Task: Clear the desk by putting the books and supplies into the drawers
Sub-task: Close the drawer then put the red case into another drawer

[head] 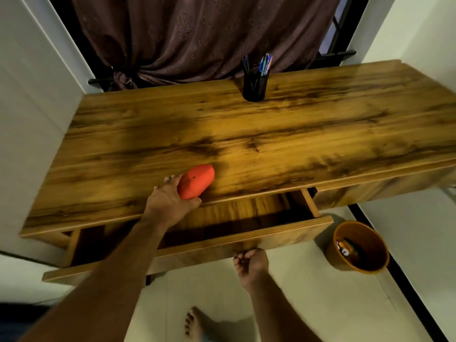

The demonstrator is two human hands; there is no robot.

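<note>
The left hand (170, 197) reached forward from the lower left, its arm stretched across the open drawer (237, 218), and its fingers (170, 180) were curled round the near end of an orange pouch (196, 180). The thumb lay under the pouch on the side toward the drawer, while the other fingertips showed above it. The pouch sat at the front edge of the table (246, 134), just behind the drawer, with its rounded far end pointing up and away from the hand; whether it rested on the wood or was lifted just off it could not be told.

The right hand (250, 262) was below the drawer front, at about its middle, with the wrist bent up and the fingers bunched tightly against the underside of the panel, gripping it there. What exactly they held, a lip or a handle, was hidden.

The drawer was pulled well out from under the table, and its wooden bottom showed. A black pen cup (255, 86) full of pens stood at the back edge of the table, well beyond the drawer. An orange bin (357, 245) stood on the floor just right of the drawer. A bare foot (197, 322) showed on the floor below the drawer.
</note>
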